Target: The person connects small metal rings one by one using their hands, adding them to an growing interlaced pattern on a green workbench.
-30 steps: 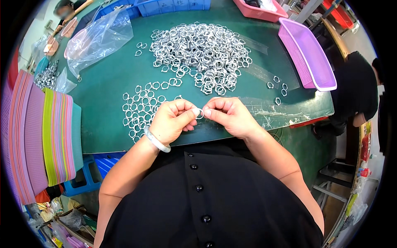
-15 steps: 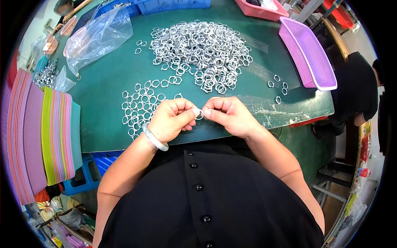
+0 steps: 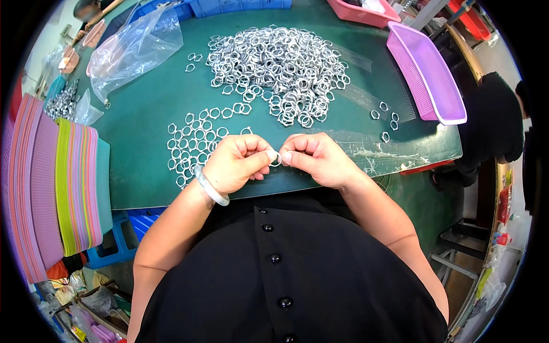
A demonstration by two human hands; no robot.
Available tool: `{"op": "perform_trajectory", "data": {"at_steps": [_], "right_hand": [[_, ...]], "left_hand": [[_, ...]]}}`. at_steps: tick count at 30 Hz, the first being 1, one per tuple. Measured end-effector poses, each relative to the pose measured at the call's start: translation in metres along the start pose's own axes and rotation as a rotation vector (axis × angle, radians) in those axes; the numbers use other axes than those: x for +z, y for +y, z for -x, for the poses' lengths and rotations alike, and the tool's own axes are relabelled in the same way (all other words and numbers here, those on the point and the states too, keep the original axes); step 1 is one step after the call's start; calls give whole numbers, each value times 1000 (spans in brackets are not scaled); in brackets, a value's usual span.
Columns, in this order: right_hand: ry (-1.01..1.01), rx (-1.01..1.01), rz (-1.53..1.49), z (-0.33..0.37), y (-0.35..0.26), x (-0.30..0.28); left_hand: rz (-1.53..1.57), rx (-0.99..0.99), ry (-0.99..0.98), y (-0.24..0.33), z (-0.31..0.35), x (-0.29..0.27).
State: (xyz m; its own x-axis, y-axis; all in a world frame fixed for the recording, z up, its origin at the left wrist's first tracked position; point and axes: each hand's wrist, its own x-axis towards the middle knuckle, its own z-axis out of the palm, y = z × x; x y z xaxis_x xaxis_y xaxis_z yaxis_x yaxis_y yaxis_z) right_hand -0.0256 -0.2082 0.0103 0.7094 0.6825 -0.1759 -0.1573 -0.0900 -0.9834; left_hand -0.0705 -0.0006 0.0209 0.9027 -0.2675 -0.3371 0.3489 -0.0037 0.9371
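Observation:
Between my hands, over the table's near edge, is one small silver metal ring (image 3: 275,162). My left hand (image 3: 239,164), with a pale bangle on its wrist, pinches the ring between thumb and forefinger. From the other side my right hand (image 3: 315,160) is closed in a pinch at the ring's right edge; its curled fingers hide part of their grip. To the left of my left hand, many like rings (image 3: 191,143) lie spread flat in a loose patch. Farther off, a large heap of the same silver rings (image 3: 277,63) covers the middle of the green table (image 3: 143,171).
A purple basket (image 3: 426,74) stands at the right edge, with a few loose rings (image 3: 385,137) near it. Stacked coloured baskets (image 3: 51,183) rise at the left. A clear plastic bag (image 3: 137,54) and blue bins (image 3: 240,7) lie at the back. Another person (image 3: 492,126) is at the right.
Both hands keep their pinch on the ring in nearly the same place. The left wrist and bangle have shifted very slightly to the left.

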Motion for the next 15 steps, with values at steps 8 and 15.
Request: {"op": "perform_trajectory", "data": {"at_steps": [8,15], "right_hand": [[-4,-25,-31,-1,2,1],[-16,27,-15,1,-1,1]], "left_hand": [[-39,-30,-3,2,-1,-2],[-26,-23,12,2,0,0]]}}
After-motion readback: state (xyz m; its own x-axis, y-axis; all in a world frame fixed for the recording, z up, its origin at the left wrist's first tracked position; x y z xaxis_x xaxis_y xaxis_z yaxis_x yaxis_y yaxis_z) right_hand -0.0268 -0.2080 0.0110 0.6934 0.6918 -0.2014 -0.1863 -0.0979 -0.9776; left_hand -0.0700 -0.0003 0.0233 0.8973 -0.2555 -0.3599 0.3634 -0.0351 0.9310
